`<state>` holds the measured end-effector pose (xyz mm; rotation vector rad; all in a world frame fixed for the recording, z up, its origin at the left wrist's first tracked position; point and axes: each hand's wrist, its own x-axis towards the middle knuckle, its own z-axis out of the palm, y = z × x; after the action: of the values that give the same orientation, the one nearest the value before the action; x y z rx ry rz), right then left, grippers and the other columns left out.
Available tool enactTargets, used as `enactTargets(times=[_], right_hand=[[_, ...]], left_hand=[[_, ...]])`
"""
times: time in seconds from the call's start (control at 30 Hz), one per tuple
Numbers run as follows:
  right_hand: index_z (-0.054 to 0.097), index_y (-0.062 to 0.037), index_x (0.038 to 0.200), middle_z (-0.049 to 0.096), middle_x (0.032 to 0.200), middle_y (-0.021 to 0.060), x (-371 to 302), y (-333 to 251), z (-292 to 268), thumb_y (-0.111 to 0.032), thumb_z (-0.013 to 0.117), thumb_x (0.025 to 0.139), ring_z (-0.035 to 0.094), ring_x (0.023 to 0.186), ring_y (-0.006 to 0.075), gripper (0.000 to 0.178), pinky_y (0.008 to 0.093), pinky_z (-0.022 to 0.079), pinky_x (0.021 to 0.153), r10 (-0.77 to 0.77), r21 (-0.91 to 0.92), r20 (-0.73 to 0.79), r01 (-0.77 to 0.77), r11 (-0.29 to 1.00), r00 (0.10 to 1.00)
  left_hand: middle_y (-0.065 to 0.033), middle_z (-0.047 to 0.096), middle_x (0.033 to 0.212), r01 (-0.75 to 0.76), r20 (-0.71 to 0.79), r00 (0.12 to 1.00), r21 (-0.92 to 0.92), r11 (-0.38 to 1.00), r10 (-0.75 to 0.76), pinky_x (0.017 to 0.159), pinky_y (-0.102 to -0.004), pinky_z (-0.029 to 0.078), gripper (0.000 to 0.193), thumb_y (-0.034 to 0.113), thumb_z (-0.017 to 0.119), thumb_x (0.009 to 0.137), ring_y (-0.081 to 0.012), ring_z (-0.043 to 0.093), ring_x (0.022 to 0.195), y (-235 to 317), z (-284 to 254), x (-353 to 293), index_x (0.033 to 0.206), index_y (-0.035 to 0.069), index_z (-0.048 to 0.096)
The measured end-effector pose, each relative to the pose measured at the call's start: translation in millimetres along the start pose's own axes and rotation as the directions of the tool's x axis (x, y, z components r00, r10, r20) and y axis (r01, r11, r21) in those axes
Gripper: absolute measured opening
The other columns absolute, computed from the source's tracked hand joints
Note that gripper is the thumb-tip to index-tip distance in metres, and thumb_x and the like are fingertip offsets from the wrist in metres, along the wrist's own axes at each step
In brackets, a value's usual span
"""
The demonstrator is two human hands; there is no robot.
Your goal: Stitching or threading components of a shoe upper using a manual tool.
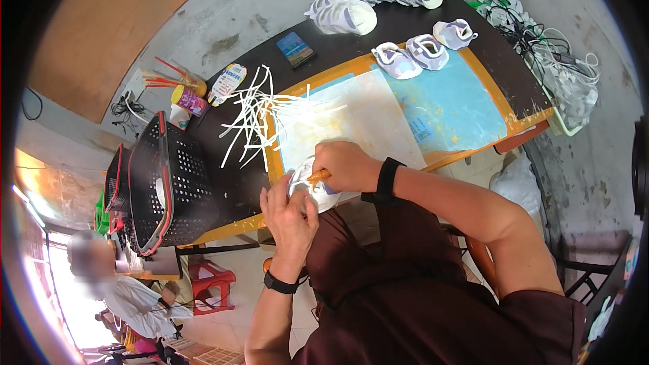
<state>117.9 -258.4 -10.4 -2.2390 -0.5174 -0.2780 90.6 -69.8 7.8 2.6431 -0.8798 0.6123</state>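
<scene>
At the table's near edge, a small white and purple shoe (pixel 323 197) is between my hands, partly hidden by them. My left hand (pixel 287 213) grips the shoe's left side with bent fingers. My right hand (pixel 343 164) is closed around a small tool with an amber handle (pixel 318 176), its tip against the shoe's opening. What kind of tool it is cannot be made out. Just beyond, a white sheet (pixel 365 111) lies on the table, with a tangle of narrow white strips (pixel 253 118) to its left.
Three small shoes (pixel 427 52) stand on a blue mat (pixel 466 105); nested rows of others (pixel 345 17) lie behind. A phone (pixel 295 49) is near the back edge. Black baskets (pixel 182 182) stand at left. Cables (pixel 541 40) crowd the right wall. Another person (pixel 138 301) sits lower left.
</scene>
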Motion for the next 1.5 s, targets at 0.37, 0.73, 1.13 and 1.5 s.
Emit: enactTargets(times=[0.37, 0.73, 1.13, 1.5], right_hand=[[0.066, -0.0097, 0.064, 0.060, 0.076, 0.0075, 5, -15, 26, -0.016, 0.071, 0.068, 0.062, 0.075, 0.0290, 0.009, 0.0415, 0.048, 0.065, 0.056, -0.234, -0.002, -0.055, 0.971, 0.998], [0.067, -0.0101, 0.069, 0.061, 0.077, 0.0093, -2, -15, 21, -0.022, 0.076, 0.067, 0.063, 0.076, 0.0311, 0.015, 0.0429, 0.048, 0.067, 0.025, -0.103, -0.009, -0.026, 0.994, 1.000], [0.066, -0.0110, 0.068, 0.062, 0.075, 0.0091, -4, -11, 34, -0.020, 0.068, 0.073, 0.063, 0.075, 0.0307, 0.010, 0.0425, 0.048, 0.066, -0.040, -0.091, -0.088, 0.032, 0.995, 0.995], [0.073, -0.0142, 0.076, 0.066, 0.071, 0.0096, 2, -15, 28, -0.026, 0.071, 0.071, 0.064, 0.072, 0.0304, 0.013, 0.0418, 0.049, 0.066, -0.022, -0.148, 0.025, 0.026, 0.989, 0.999]], left_hand=[[-0.0240, 0.056, 0.115, 0.261, 0.116, 0.964, -0.218, 0.940, -0.240, 0.088, -0.0434, 0.048, 0.028, 0.010, 0.073, 0.074, -0.0406, 0.057, 0.103, 2, 3, 1, 0.097, -0.003, 0.064], [-0.0247, 0.058, 0.115, 0.243, 0.163, 0.963, -0.163, 0.956, -0.216, 0.079, -0.0449, 0.052, 0.015, 0.003, 0.066, 0.075, -0.0402, 0.063, 0.091, -6, 6, 1, 0.087, -0.004, 0.061], [-0.0268, 0.057, 0.117, 0.206, 0.110, 0.975, -0.110, 0.972, -0.195, 0.077, -0.0418, 0.054, 0.015, 0.002, 0.064, 0.078, -0.0394, 0.063, 0.094, -15, 6, 0, 0.090, -0.007, 0.063], [-0.0234, 0.060, 0.113, 0.249, 0.204, 0.959, -0.268, 0.931, -0.197, 0.084, -0.0404, 0.050, 0.019, 0.004, 0.068, 0.076, -0.0392, 0.062, 0.096, -23, 0, 2, 0.092, -0.005, 0.064]])
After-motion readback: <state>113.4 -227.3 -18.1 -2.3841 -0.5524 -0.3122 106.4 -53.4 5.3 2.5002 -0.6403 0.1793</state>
